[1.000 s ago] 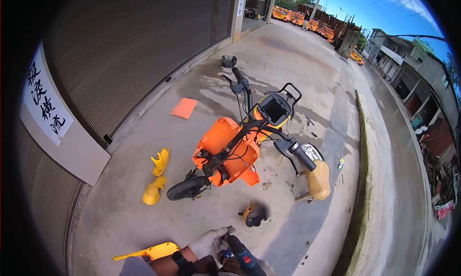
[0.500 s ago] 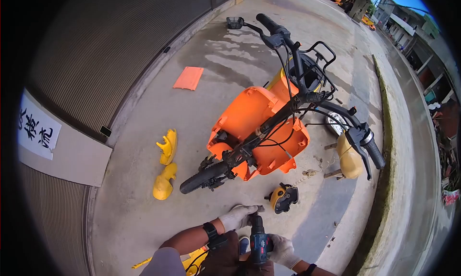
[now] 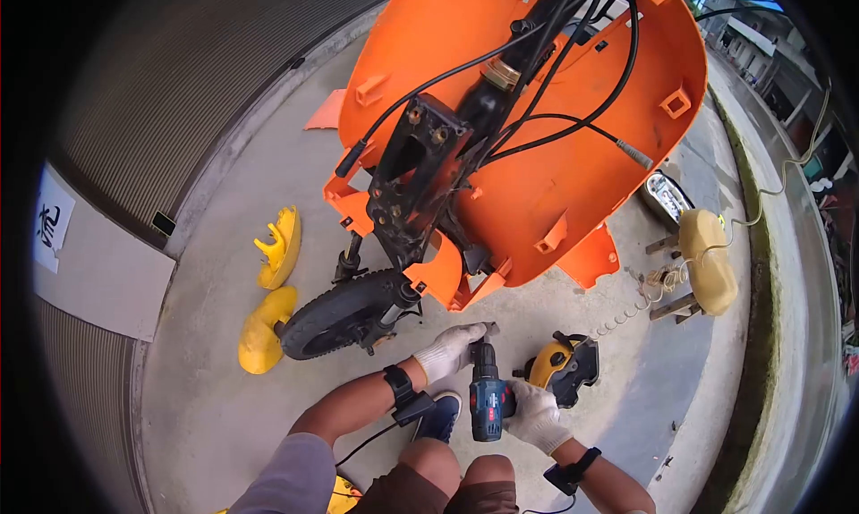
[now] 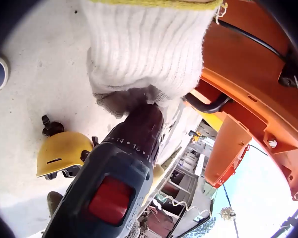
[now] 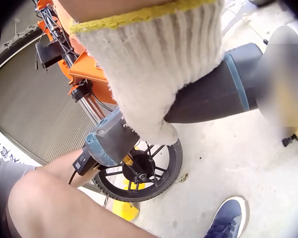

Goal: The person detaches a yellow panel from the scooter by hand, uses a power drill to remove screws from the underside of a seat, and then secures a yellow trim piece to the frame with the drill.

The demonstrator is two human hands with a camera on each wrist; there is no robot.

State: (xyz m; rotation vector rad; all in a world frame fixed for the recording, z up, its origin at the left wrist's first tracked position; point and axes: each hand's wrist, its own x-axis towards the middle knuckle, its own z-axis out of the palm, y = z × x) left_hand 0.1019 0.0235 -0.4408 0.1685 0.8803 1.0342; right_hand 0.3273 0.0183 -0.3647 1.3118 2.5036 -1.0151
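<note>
Seen from the head camera: drill (image 3: 489, 398) low at 6 o'clock, just above the knees, nose pointing up toward the scooter. Right hand (image 3: 535, 416) (gloved, white knit) wrapped round the drill's grip from the 3 o'clock side. Left hand (image 3: 452, 348), gloved too, closed round the chuck at the front end, reaching in from 9 o'clock with a black wrist strap on the forearm. Both hands clamped on the one tool, close together, fingertips near the lower edge of the orange fairing (image 3: 573, 111).

From the left wrist: glove fingers curled over the dark chuck (image 4: 139, 130), numbered collar showing, red patch on the blue body below.

From the right wrist: glove folded over the drill's dark handle, blue motor end poking out beneath.

Fairing filling the frame from 11 to 2 o'clock, inner side facing the camera, black cables and a black bracket (image 3: 413, 187) running across it. Front wheel (image 3: 344, 315) at 9 o'clock of the hands, on the concrete floor (image 3: 224, 398). Two yellow covers (image 3: 268, 290) further out at 9 o'clock. Yellow-and-black part (image 3: 562, 364) just beside the right hand at 2 o'clock. Tan seat (image 3: 707, 259) well off at 3 o'clock, headlamp (image 3: 664, 196) above it. Blue shoe (image 3: 438, 417) between the forearms.
</note>
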